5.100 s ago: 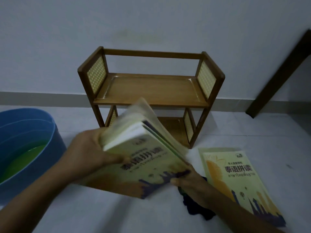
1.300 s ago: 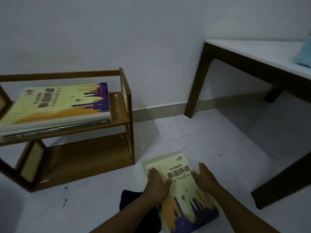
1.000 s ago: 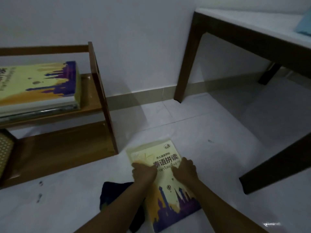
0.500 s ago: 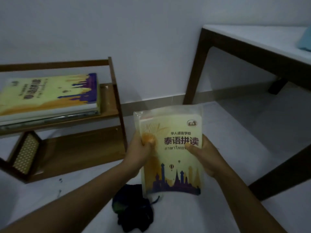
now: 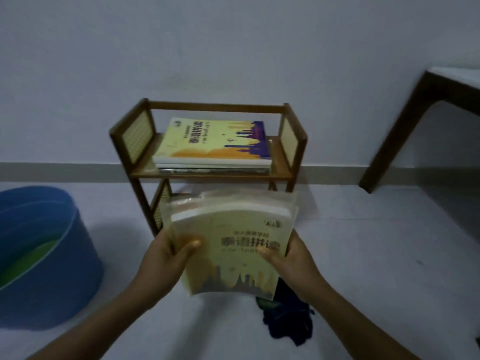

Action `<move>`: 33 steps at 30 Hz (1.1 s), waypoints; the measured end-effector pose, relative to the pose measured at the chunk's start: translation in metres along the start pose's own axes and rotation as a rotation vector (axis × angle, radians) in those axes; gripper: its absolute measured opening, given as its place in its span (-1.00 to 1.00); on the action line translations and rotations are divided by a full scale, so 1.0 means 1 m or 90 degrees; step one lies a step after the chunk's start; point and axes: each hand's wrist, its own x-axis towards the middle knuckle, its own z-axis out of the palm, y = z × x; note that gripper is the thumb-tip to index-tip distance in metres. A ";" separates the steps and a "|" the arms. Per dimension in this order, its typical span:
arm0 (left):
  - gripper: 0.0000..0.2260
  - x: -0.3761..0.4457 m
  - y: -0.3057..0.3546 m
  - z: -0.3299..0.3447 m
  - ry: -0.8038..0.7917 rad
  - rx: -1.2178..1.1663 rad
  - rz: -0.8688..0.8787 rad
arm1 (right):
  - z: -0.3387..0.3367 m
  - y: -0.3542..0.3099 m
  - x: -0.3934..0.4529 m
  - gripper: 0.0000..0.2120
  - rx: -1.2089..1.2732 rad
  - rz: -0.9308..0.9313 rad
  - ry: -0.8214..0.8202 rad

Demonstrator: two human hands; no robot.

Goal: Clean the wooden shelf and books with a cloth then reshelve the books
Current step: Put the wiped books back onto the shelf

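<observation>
A blue tub [image 5: 46,258] holding green liquid sits left; a dark-legged table [image 5: 415,105] stands right.

held book [image 5: 233,245] motion-blurred and hiding the shelf's lower tier [image 5: 166,203], basin [image 5: 39,255] cropped left, table [image 5: 441,100] cropped right

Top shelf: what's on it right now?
On the top shelf lies a flat stack of books, a yellow cover with a purple skyline uppermost. Only the edges of the ones beneath show, so their number and covers cannot be told.
</observation>
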 end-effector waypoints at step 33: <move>-0.43 0.023 0.000 -0.092 -0.133 0.139 0.027 | 0.026 0.088 0.005 -0.13 0.192 0.262 -0.162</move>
